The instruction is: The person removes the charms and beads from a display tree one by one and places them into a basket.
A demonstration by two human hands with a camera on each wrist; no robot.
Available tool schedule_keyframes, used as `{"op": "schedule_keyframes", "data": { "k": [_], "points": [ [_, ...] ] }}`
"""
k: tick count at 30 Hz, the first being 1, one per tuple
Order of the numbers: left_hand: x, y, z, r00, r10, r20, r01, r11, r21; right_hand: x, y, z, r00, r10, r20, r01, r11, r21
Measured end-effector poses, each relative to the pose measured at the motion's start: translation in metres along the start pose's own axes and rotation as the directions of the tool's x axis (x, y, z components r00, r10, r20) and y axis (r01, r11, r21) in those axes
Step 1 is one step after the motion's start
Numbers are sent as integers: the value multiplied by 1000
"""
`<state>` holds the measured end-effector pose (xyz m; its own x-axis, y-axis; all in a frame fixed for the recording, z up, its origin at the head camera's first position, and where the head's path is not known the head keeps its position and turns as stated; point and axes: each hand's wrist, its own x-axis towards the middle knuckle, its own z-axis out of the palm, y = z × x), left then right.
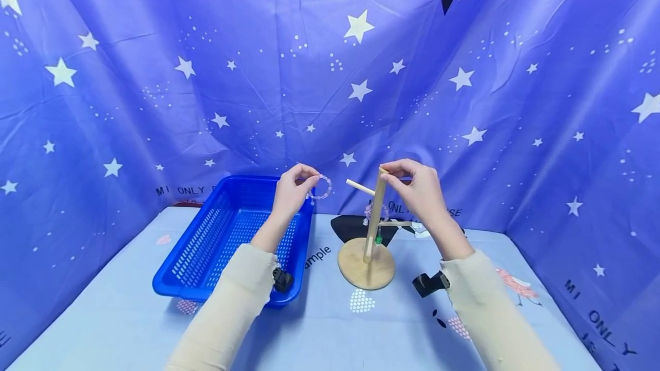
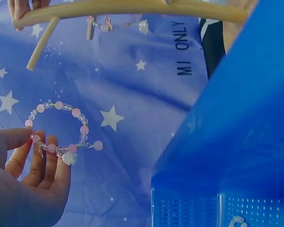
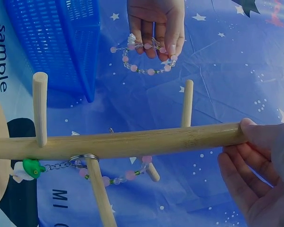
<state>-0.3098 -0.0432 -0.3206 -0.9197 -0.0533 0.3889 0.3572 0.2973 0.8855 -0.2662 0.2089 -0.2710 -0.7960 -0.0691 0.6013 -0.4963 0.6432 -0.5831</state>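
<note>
Steadying the wooden peg stand point(image 1: 367, 256) by its post top with my right hand point(image 1: 420, 190), I keep it upright, right of the blue basket point(image 1: 206, 245). My left hand point(image 1: 291, 193) pinches the pink bead bracelet point(image 2: 61, 127), raised left of the upper peg point(image 1: 360, 188); I'd spread the loop open and approach that peg end-on.

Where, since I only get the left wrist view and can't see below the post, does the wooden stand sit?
Observer: The wooden stand rests its round base on the table, right of the blue basket.
Operator: My left hand pinches the beaded bracelet; what steadies the stand?
Observer: The right hand grips the post's top end.
Operator: Anything hanging besides the beads I glimpse?
Observer: A green charm on a chain hangs from a lower peg.
</note>
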Motion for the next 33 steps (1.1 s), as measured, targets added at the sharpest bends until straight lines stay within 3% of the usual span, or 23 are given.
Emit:
{"op": "schedule_keyframes", "data": {
  "k": [11, 19, 24, 33],
  "points": [
    [7, -13, -19, 997, 12, -75, -6, 997, 82, 0, 1, -1, 1000, 4, 6, -3, 1000, -29],
    [10, -23, -34, 995, -48, -90, 55, 995, 83, -1, 1, -1, 1000, 8, 4, -8, 1000, -31],
    [13, -30, -46, 993, -52, -105, 62, 994, 87, -2, 1, 0, 1000, 12, 1, -12, 1000, -20],
    [18, -53, -69, 987, -85, -135, 100, 989, 110, -2, 0, 1, 1000, 15, -15, -15, 1000, -22]
  ]
}}
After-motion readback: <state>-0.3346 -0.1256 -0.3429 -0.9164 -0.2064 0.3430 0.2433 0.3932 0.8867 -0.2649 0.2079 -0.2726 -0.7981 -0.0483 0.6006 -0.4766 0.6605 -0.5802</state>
